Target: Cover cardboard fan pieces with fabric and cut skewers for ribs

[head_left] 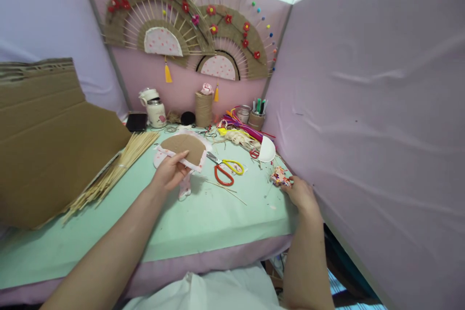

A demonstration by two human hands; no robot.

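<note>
My left hand (171, 170) grips a half-round piece of brown cardboard (185, 146) by its straight lower edge, thumb on top. Pale pink fabric is folded over that edge and shows around the curve. Over on the right, my right hand (300, 191) has its fingers at a small colourful patterned bundle (279, 176) on the table; what it is I cannot make out. Between the hands lie open scissors (227, 172) with one red and one yellow handle. A strip of pink dotted fabric (185, 187) lies below the cardboard.
A large cardboard sheet (47, 150) and a bundle of thin sticks (112, 174) occupy the left. Along the back stand a flask (156, 112), a twine roll (204, 109) and a pen holder (256, 119). Decorated fans (160, 14) hang behind. A partition (363, 106) borders the right.
</note>
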